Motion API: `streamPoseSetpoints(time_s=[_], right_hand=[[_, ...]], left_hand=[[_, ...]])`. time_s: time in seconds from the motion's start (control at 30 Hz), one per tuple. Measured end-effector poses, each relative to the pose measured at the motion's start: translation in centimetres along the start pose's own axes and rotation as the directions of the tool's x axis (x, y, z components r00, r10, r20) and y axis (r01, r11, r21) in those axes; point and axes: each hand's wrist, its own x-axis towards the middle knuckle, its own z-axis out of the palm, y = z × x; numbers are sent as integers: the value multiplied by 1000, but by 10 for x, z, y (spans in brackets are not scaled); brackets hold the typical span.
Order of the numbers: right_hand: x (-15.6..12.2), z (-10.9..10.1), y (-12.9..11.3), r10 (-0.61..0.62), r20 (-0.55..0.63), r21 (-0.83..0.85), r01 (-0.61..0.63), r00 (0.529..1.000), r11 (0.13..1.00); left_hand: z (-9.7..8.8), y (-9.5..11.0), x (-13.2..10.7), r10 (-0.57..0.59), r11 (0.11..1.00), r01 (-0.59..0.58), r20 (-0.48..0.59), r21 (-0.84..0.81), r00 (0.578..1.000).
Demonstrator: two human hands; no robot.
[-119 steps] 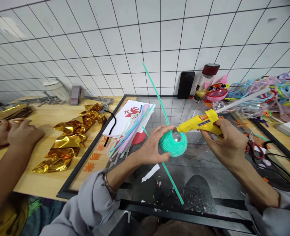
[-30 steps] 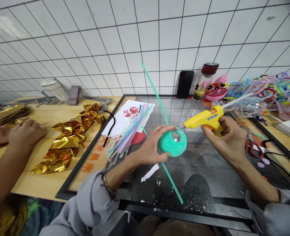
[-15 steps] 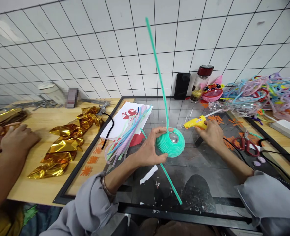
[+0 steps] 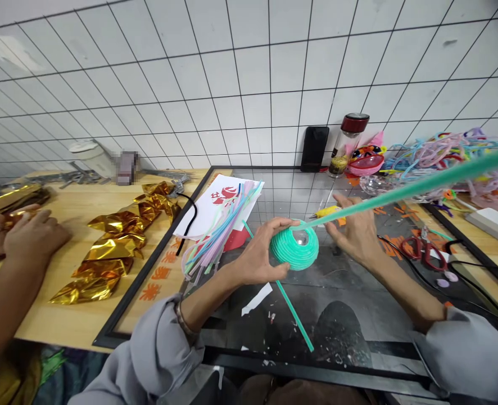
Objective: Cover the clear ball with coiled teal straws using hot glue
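My left hand (image 4: 257,253) grips a turquoise pipe-cleaner coil (image 4: 294,256), thumb at its lower edge and fingers on top. The coil wraps round a clear ball (image 4: 300,237), which shows in its opening. From the top, the pipe cleaner's loose end (image 4: 401,192) runs up to the right, in front of my right hand (image 4: 356,232). That hand is open, fingers apart, holding nothing. Just behind it lies a yellow glue gun (image 4: 327,212), partly hidden by the hand and the strand. Another turquoise pipe cleaner (image 4: 293,312) lies on the dark glass tabletop below the coil.
Pastel pipe cleaners (image 4: 215,236) lie over a white sheet (image 4: 207,208). Red scissors (image 4: 415,247) and black cables are at right. A phone (image 4: 315,149) and glass bottle (image 4: 345,143) stand by the wall. Another person's hands (image 4: 32,236) work at left beside gold foil (image 4: 109,250).
My right hand has let go of the glue gun, now lying on the table, and opened. The pipe cleaner's loose end has swung from upright to the right.
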Motion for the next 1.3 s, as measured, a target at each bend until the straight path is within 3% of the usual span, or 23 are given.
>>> streamPoseSetpoints(time_s=[0.07, 0.13, 0.27, 0.37, 0.53, 0.6, 0.8, 1.3], right_hand=[[-3, -14, -23, -140, -73, 314, 156, 987, 936], [-8, -30, -47, -150, -77, 516, 168, 986, 840], [-13, -53, -81, -207, -52, 712, 182, 977, 678], [-14, -55, -84, -170, -59, 778, 153, 984, 609], [-15, -44, -67, 57, 0, 776, -35, 998, 630], [-16, -41, -61, 91, 30, 776, -80, 995, 625], [-18, -38, -53, 61, 98, 772, -114, 993, 625], [-22, -35, -51, -71, 83, 741, -14, 994, 671]], left_hand=[[0, 1, 1, 12, 1000, -12, -1, 2, 1000], [-1, 2, 1, 20, 1000, -20, 3, 6, 1000], [-1, 2, 1, 45, 998, -45, 1, 40, 999], [0, 0, 1, 71, 996, -71, -2, 47, 997], [0, -1, 1, 57, 998, -57, -6, 21, 998], [-1, 1, 1, 46, 999, -46, -5, 17, 999], [-1, 3, 1, 23, 999, -23, 15, 24, 1000], [0, 1, 0, 46, 999, -46, 7, -11, 999]])
